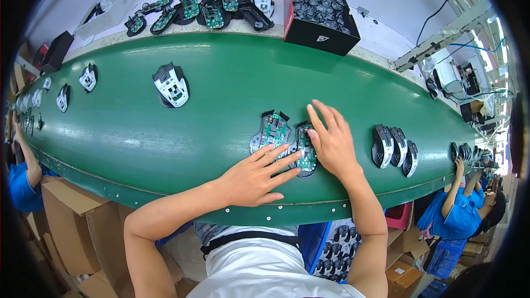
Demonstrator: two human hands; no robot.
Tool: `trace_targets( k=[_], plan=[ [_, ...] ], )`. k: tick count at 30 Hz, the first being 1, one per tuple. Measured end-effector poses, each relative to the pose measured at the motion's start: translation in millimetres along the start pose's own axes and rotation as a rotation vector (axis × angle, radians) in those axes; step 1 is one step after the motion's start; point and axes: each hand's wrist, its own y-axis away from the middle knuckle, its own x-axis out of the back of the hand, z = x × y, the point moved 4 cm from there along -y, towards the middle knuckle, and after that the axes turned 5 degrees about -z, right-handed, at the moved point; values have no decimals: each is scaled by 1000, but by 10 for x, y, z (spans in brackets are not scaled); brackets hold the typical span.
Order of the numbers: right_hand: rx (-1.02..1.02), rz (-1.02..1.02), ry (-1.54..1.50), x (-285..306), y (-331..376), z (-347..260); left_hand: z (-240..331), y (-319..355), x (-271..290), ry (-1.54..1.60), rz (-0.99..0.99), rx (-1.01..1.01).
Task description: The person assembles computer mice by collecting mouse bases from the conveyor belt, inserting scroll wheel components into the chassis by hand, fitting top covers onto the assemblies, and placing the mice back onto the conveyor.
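Two computer mouse bases with green circuit boards lie side by side on the green belt in front of me: the left mouse base (274,130) and the right mouse base (305,146). My left hand (255,175) rests with its fingers stretched and spread across the lower parts of both. At the right base's upper right edge is my right hand (334,142), fingers extended and apart, its thumb over the board's side. Nothing shows lifted in either hand. Parts of both boards are hidden under my left fingers.
Three assembled mice (382,146) stand in a row to the right. A white-and-black mouse part (172,85) lies farther left, with several others beyond. Loose board assemblies (212,15) and a box of small round dark parts (320,8) line the far ledge. A co-worker (462,209) works at right.
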Motion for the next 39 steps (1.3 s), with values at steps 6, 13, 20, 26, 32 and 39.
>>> trace_targets(
  k=[6,13,20,26,32,39],
  plan=[
    [-242,34,-967,-123,-42,421,-14,-27,-32,-12,-20,-5],
    [-257,34,-860,-195,-123,327,-28,-54,-11,-14,-5,-7],
    [-127,202,-715,-53,-539,504,-26,18,-3,-12,172,-31],
    [-71,285,-439,53,-2199,1167,-194,199,200,-17,380,34],
    [-285,-324,-305,-828,-2901,1763,-397,196,341,0,506,86],
    [-628,-496,-54,-747,-3030,1353,-432,247,328,101,505,92]
  ],
)
